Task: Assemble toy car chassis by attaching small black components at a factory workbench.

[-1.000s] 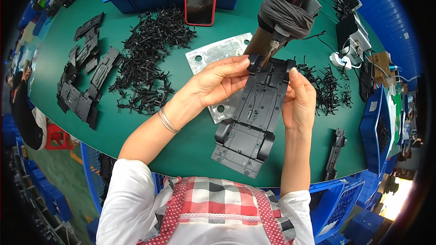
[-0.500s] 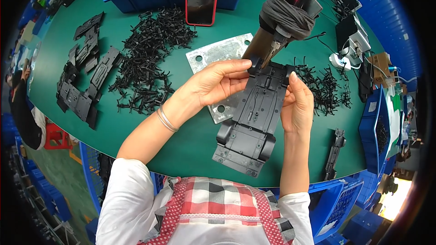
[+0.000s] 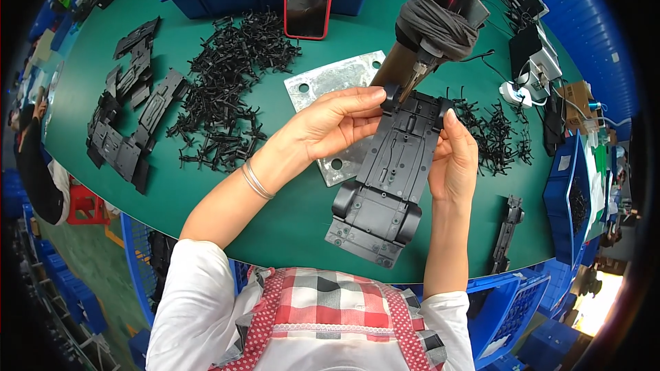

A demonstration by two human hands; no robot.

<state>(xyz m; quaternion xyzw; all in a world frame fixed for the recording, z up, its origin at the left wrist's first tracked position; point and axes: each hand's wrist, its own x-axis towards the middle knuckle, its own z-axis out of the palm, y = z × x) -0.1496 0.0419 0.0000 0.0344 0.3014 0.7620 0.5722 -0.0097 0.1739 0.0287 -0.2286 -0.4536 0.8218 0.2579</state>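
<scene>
Between my hands is a black plastic toy car chassis point(image 3: 388, 178), tilted, its far end under the metal tip of a fixed soldering-iron-like tool point(image 3: 416, 77) wrapped in grey cloth. My left hand point(image 3: 342, 120) grips the chassis by the wheel arch at its far left corner, fingers partly behind it. On the opposite edge, my right hand point(image 3: 454, 158) holds it with the thumb up by the far right wheel arch. Beneath the chassis and my left hand lies a silvery metal plate point(image 3: 323, 82) with round holes. Whether the tip touches the plastic I cannot tell.
A heap of small black plastic parts point(image 3: 223, 89) lies left of the plate, with more parts point(image 3: 491, 130) at right. Several black chassis point(image 3: 127, 141) are stacked far left; another point(image 3: 507, 233) lies right. Behind stand a blue bin point(image 3: 227, 0) and a red-cased phone point(image 3: 308, 0).
The chassis and both hands have shifted very slightly to the right in the picture, as has part of the scene. My grip looks the same.
</scene>
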